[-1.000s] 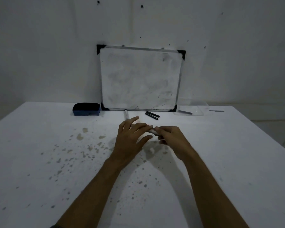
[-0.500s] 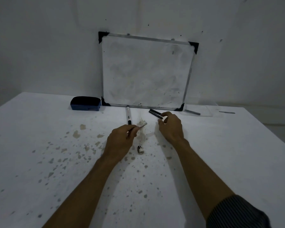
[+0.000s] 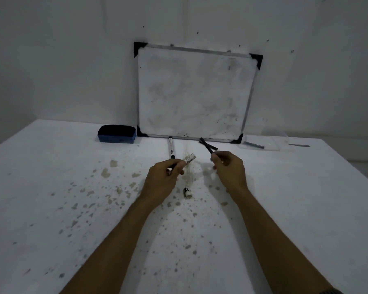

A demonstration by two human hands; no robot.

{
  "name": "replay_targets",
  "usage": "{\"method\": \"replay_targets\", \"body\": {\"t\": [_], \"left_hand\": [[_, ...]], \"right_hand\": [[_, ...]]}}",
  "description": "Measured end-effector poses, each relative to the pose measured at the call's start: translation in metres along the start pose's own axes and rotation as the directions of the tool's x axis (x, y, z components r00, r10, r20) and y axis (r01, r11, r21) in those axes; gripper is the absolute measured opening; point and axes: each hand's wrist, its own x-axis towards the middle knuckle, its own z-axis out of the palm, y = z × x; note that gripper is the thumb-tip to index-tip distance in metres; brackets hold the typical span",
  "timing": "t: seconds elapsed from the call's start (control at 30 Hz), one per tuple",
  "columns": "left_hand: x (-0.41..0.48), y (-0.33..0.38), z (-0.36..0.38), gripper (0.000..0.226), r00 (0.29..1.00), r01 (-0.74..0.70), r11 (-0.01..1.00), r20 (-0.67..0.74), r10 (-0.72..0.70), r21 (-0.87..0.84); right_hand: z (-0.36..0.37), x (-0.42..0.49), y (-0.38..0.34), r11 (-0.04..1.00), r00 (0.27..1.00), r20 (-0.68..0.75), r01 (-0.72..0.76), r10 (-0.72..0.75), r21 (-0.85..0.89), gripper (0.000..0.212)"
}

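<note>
1. While the small cap [image 3: 187, 192] lies on the desk [image 3: 51, 219] between my wrists, I leave it alone. I judge that a careless forearm could knock it.
2. My left hand [image 3: 164, 181] is clamped round the marker barrel [image 3: 189, 161], whose exposed end points toward the other hand. Hold it steady.
3. My right hand [image 3: 229, 170] pinches the near end of a black rod [image 3: 208, 148], one of two lying crossed. Lift it clear of its partner, then line it up with the barrel before pushing.
4. Desk surface: white, flecked with stains.
5. Farther back: a second marker [image 3: 171, 148], a blue eraser [image 3: 116, 133], a clear tray [image 3: 272, 143].
6. A smudged whiteboard [image 3: 196, 92] leans on the pale wall [image 3: 72, 60].
</note>
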Motion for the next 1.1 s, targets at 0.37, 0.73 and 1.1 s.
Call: {"method": "replay_targets", "body": {"t": [0.37,0.73,1.1], "left_hand": [[-0.009,0.001,-0.003,0.042,0.998,0.016,0.984,0.071,-0.004,-0.176],[-0.005,-0.006,-0.003,0.033,0.998,-0.028,0.991,0.059,0.036,-0.134],[-0.002,-0.007,-0.001,0.029,0.991,-0.131,0.990,0.023,0.132,-0.048]], "right_hand": [[-0.015,-0.024,0.000,0.837,0.979,0.123,-0.203,0.163,0.508,0.019],[-0.016,-0.019,0.006,0.851,0.987,0.127,-0.149,0.098,0.503,0.020],[-0.004,-0.032,0.001,0.965,0.955,0.163,0.226,-0.247,0.135,0.030]]}}
